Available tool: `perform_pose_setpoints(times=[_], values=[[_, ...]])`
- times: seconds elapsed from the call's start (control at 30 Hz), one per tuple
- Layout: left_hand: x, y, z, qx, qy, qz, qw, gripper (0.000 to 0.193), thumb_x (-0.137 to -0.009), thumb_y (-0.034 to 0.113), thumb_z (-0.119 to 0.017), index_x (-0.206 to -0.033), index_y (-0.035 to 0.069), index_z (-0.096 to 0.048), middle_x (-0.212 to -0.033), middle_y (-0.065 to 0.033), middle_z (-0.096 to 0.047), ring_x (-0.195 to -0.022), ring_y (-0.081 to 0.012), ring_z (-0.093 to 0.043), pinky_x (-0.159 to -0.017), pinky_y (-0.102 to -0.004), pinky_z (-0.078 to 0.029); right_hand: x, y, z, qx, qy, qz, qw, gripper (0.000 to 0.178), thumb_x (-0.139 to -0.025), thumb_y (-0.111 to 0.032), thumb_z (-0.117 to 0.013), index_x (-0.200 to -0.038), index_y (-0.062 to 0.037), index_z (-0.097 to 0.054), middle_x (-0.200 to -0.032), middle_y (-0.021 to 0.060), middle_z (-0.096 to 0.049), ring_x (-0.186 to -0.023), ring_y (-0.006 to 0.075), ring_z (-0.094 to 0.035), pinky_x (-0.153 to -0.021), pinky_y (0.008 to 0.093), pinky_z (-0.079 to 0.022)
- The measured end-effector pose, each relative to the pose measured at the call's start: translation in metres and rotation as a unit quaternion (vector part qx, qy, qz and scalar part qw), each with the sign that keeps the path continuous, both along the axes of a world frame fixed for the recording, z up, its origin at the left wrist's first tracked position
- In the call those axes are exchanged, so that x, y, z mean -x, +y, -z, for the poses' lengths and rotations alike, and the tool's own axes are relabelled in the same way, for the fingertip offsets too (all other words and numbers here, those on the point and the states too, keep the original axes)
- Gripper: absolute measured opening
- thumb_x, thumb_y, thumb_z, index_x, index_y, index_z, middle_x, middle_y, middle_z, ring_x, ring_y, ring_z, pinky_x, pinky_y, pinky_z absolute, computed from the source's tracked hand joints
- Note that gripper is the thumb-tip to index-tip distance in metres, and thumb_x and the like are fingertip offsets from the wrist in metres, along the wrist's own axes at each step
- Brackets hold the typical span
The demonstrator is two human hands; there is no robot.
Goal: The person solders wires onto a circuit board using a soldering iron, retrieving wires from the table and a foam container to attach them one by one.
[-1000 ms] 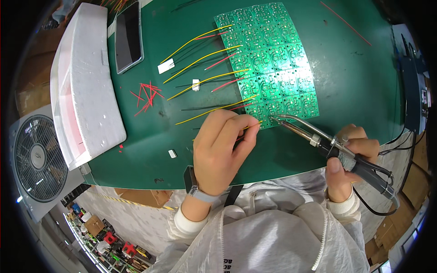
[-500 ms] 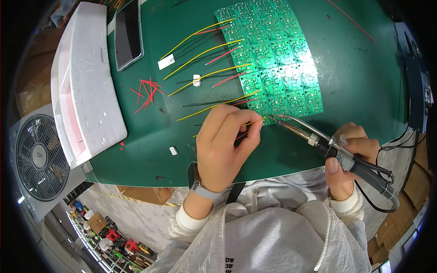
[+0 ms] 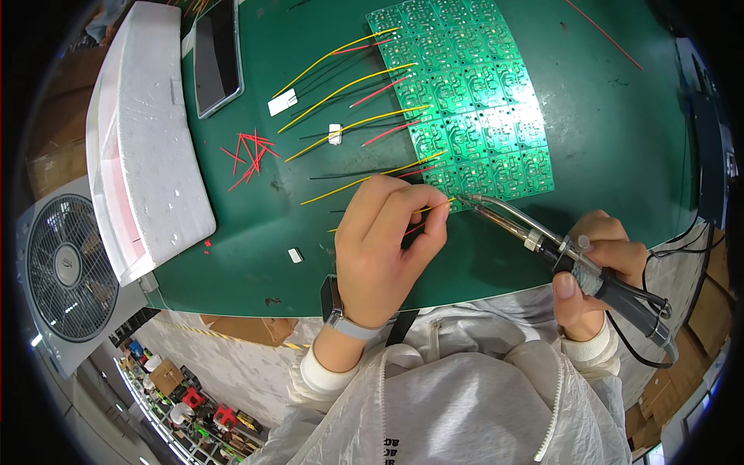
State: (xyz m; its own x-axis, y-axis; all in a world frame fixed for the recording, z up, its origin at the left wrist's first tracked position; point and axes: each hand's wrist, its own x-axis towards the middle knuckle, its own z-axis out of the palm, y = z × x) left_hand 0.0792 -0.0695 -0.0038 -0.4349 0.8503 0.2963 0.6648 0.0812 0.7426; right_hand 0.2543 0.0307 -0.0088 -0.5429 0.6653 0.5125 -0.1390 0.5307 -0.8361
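Note:
A green circuit board panel [image 3: 484,101] lies on the table, with yellow, red and black wires sticking out from its left edge. My left hand [image 3: 384,236] is closed in a pinch on a yellow wire [image 3: 443,204] at the board's lower left corner. A red wire shows partly behind these fingers. My right hand [image 3: 622,254] grips a soldering iron [image 3: 573,260] with a thin metal tube along it. The iron's tip meets the board's near edge, close to the end of the pinched wire; whether they touch I cannot tell.
Short red wires [image 3: 249,159] lie in a loose pile on the green mat [image 3: 256,263]. To the left stand a white foam box [image 3: 155,139] and a fan [image 3: 70,267]. A phone-like dark slab [image 3: 218,58] lies beyond. The iron's black cable [image 3: 632,345] loops at right.
The board's near right corner has shifted slightly to the right. My left fingertips and the iron's tip have hardly moved.

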Motion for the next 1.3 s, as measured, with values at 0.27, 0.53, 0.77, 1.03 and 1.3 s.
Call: perform_pose_setpoints(times=[0.27,0.53,0.77,1.03,1.3], values=[[-0.0017,-0.0003,0.0012,0.001,-0.013,-0.007,1.000,0.015,-0.066,-0.004,-0.066,-0.077,0.001,-0.058,-0.072,-0.0045,-0.051,-0.058,-0.0109,-0.047,-0.053,-0.0214,-0.039,0.0012,0.0002,-0.0006,-0.017,-0.006,0.003,1.000,0.035,-0.063,-0.013,-0.069,-0.086,-0.0055,-0.044,-0.067,0.0067,-0.049,-0.049,0.0142,-0.045,-0.044,0.0260,-0.038],[-0.0014,0.0015,-0.0033,0.014,0.006,-0.003,1.000,0.018,-0.064,-0.006,-0.065,-0.076,0.002,-0.056,-0.072,-0.0057,-0.050,-0.058,-0.0166,-0.051,-0.049,-0.0251,-0.044,0.0047,-0.0016,-0.0005,-0.042,0.012,0.002,0.999,0.034,-0.061,-0.012,-0.069,-0.085,-0.0051,-0.045,-0.062,0.0061,-0.047,-0.042,0.0141,-0.042,-0.040,0.0267,-0.035],[-0.0024,0.0016,-0.0058,0.026,0.001,-0.009,1.000,0.017,-0.064,-0.005,-0.065,-0.076,0.003,-0.055,-0.072,-0.0054,-0.049,-0.058,-0.0161,-0.052,-0.049,-0.0251,-0.044,0.0057,-0.0034,-0.0012,-0.042,0.014,0.012,0.999,0.033,-0.062,-0.012,-0.067,-0.085,-0.0049,-0.045,-0.062,0.0062,-0.047,-0.043,0.0144,-0.042,-0.040,0.0270,-0.034],[-0.0040,0.0026,-0.0056,0.023,0.002,-0.010,1.000,0.018,-0.064,-0.005,-0.065,-0.076,0.002,-0.055,-0.072,-0.0052,-0.049,-0.057,-0.0157,-0.051,-0.049,-0.0251,-0.044,0.0028,-0.0031,-0.0004,-0.023,0.003,0.021,1.000,0.033,-0.064,-0.013,-0.068,-0.085,-0.0049,-0.044,-0.063,0.0065,-0.047,-0.044,0.0144,-0.042,-0.041,0.0267,-0.035],[-0.0050,0.0034,-0.0050,0.018,0.005,-0.017,1.000,0.018,-0.064,-0.006,-0.065,-0.076,0.003,-0.055,-0.071,-0.0051,-0.049,-0.056,-0.0154,-0.051,-0.048,-0.0253,-0.043,0.0011,-0.0034,-0.0013,-0.008,0.015,0.027,1.000,0.033,-0.064,-0.014,-0.068,-0.085,-0.0054,-0.044,-0.066,0.0072,-0.047,-0.046,0.0149,-0.042,-0.043,0.0276,-0.036]])
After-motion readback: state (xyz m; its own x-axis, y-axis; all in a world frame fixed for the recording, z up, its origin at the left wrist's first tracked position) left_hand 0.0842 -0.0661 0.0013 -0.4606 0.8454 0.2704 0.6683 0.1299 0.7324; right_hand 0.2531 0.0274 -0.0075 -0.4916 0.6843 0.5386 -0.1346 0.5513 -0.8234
